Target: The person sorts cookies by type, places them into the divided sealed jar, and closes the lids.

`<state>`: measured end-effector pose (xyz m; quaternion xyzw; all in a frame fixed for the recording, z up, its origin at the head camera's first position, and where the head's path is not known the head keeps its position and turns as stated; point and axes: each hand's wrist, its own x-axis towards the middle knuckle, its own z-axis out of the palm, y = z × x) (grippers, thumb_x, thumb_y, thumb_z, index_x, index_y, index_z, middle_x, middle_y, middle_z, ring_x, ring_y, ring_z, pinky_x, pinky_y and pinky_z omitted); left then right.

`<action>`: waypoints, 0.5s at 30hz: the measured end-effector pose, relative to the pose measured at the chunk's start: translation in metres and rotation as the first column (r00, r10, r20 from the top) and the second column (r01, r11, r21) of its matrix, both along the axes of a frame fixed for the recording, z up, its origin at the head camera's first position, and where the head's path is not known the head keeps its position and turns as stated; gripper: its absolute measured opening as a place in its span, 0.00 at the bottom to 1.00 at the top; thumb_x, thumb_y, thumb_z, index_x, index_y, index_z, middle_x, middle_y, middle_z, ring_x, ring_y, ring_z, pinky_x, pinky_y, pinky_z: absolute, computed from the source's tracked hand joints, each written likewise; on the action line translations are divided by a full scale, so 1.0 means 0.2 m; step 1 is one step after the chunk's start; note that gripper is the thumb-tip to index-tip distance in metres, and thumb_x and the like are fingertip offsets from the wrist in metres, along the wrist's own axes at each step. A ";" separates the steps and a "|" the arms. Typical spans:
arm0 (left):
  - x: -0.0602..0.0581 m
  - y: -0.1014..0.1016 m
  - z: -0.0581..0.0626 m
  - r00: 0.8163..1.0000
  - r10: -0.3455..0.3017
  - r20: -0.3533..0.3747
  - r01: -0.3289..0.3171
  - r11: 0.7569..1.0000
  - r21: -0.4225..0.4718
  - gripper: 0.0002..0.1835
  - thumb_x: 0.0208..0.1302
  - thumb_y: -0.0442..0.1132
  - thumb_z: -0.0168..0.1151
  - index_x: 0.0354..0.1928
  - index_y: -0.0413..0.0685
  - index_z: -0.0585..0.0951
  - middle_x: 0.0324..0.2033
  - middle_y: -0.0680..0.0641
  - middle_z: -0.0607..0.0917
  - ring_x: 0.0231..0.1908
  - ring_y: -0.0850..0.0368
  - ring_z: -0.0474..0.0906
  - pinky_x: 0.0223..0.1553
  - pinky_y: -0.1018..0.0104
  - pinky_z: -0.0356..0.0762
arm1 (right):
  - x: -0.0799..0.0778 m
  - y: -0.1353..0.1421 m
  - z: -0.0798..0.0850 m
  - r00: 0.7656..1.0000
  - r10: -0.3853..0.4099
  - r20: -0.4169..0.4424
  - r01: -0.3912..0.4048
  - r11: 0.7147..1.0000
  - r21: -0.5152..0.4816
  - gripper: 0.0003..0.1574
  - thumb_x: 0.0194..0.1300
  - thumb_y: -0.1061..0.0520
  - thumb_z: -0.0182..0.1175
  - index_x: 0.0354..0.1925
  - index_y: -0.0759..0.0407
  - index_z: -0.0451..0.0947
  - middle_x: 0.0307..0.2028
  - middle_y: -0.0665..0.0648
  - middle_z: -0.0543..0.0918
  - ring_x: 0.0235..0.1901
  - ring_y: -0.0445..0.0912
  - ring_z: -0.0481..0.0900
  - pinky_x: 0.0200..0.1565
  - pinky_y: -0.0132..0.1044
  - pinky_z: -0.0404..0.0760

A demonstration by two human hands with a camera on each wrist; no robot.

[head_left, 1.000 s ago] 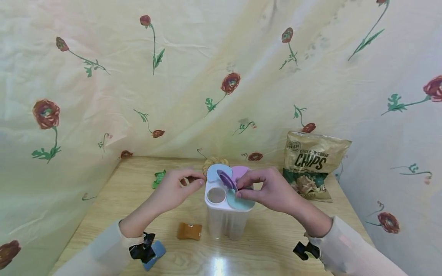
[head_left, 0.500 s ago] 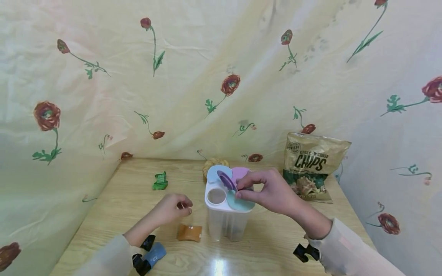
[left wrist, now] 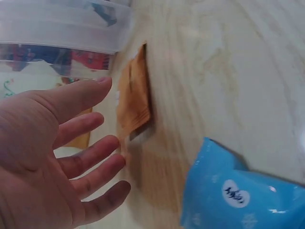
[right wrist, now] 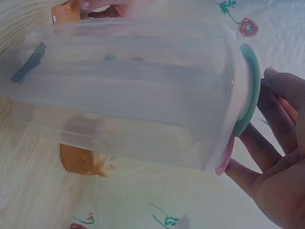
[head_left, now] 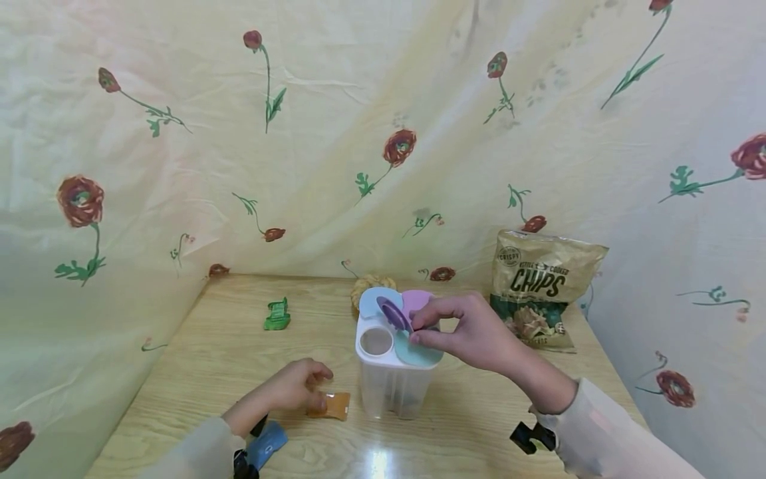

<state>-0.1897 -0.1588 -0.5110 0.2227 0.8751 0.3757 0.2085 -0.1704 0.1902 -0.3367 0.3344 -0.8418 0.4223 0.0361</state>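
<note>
The clear container [head_left: 391,392] stands upright near the middle of the bench [head_left: 479,426], somewhat closer to the far edge than to the front. The right hand [head_left: 475,332] pinches the purple cap [head_left: 391,311] between thumb and fingers, and this cap is tilted up above the container's top, beside the round opening [head_left: 376,341] at the front left. The left hand [head_left: 296,386] has its fingers loosely spread, just beside the orange packet [head_left: 338,404] (whether they touch it, I cannot tell). This packet lies to the left of the container. The blue packet [head_left: 267,444] lies near the left forearm, towards the front left corner. The green packet [head_left: 277,314] is towards the far left corner, and the chips bag [head_left: 532,286] stands at the far right corner.
</note>
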 end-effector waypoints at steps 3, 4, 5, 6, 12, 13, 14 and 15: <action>0.00 0.00 -0.02 1.000 0.004 0.001 -0.004 1.000 -0.008 0.25 0.55 0.37 0.79 0.55 0.40 0.83 0.46 0.45 0.83 0.48 0.48 0.78 0.51 0.48 0.78 | 0.00 0.00 0.00 1.000 0.015 0.003 -0.015 1.000 -0.003 0.07 0.60 0.56 0.76 0.35 0.42 0.89 0.33 0.41 0.90 0.39 0.38 0.87 0.46 0.38 0.84; -0.01 0.00 -0.03 1.000 0.009 0.000 -0.009 1.000 -0.015 0.24 0.55 0.37 0.79 0.54 0.41 0.83 0.45 0.45 0.83 0.47 0.49 0.78 0.50 0.48 0.78 | 0.00 0.00 0.00 1.000 0.021 0.005 -0.021 1.000 -0.006 0.07 0.60 0.56 0.76 0.35 0.43 0.90 0.33 0.42 0.90 0.39 0.39 0.87 0.46 0.38 0.84; -0.01 0.00 -0.03 1.000 0.013 -0.001 -0.013 1.000 -0.022 0.24 0.55 0.37 0.79 0.54 0.41 0.84 0.45 0.46 0.83 0.47 0.49 0.78 0.50 0.49 0.78 | 0.00 0.00 0.00 1.000 0.028 0.007 -0.028 1.000 -0.011 0.07 0.60 0.56 0.76 0.35 0.43 0.90 0.33 0.43 0.90 0.39 0.39 0.87 0.46 0.38 0.84; -0.01 0.00 -0.04 1.000 0.019 -0.002 -0.019 0.999 -0.029 0.23 0.55 0.37 0.79 0.53 0.42 0.84 0.44 0.47 0.83 0.46 0.50 0.78 0.50 0.50 0.78 | 0.00 0.00 0.00 0.999 0.036 0.007 -0.036 0.999 -0.015 0.07 0.61 0.57 0.75 0.35 0.43 0.90 0.34 0.44 0.91 0.39 0.39 0.86 0.46 0.38 0.84; -0.02 0.02 -0.07 1.000 0.025 -0.006 -0.025 0.998 -0.053 0.19 0.54 0.34 0.78 0.49 0.43 0.86 0.40 0.50 0.82 0.42 0.55 0.77 0.46 0.56 0.78 | 0.00 0.01 -0.01 0.998 0.061 0.019 -0.060 0.998 -0.035 0.07 0.61 0.59 0.75 0.35 0.44 0.90 0.34 0.48 0.91 0.38 0.40 0.86 0.44 0.38 0.84; -0.02 0.02 -0.06 1.000 0.023 -0.008 -0.023 0.998 -0.052 0.18 0.54 0.33 0.78 0.48 0.43 0.86 0.39 0.50 0.82 0.41 0.55 0.77 0.44 0.58 0.78 | 0.00 0.01 -0.01 0.998 0.059 0.022 -0.058 0.998 -0.034 0.07 0.61 0.58 0.75 0.35 0.44 0.90 0.34 0.48 0.91 0.38 0.40 0.86 0.44 0.38 0.84; -0.02 0.03 -0.07 1.000 0.017 -0.013 -0.018 0.999 -0.052 0.16 0.54 0.33 0.78 0.46 0.44 0.87 0.38 0.50 0.82 0.40 0.56 0.77 0.43 0.59 0.77 | 0.00 0.01 -0.01 0.998 0.056 0.021 -0.056 0.998 -0.031 0.07 0.61 0.58 0.75 0.35 0.44 0.90 0.34 0.48 0.91 0.38 0.40 0.86 0.44 0.38 0.84; -0.02 0.03 -0.07 1.000 0.010 -0.019 -0.011 0.999 -0.050 0.14 0.55 0.32 0.77 0.44 0.44 0.87 0.37 0.51 0.83 0.39 0.56 0.76 0.42 0.61 0.77 | 0.00 0.01 0.00 0.998 0.054 0.019 -0.054 0.998 -0.028 0.07 0.61 0.58 0.75 0.35 0.44 0.90 0.34 0.48 0.91 0.38 0.40 0.86 0.44 0.39 0.84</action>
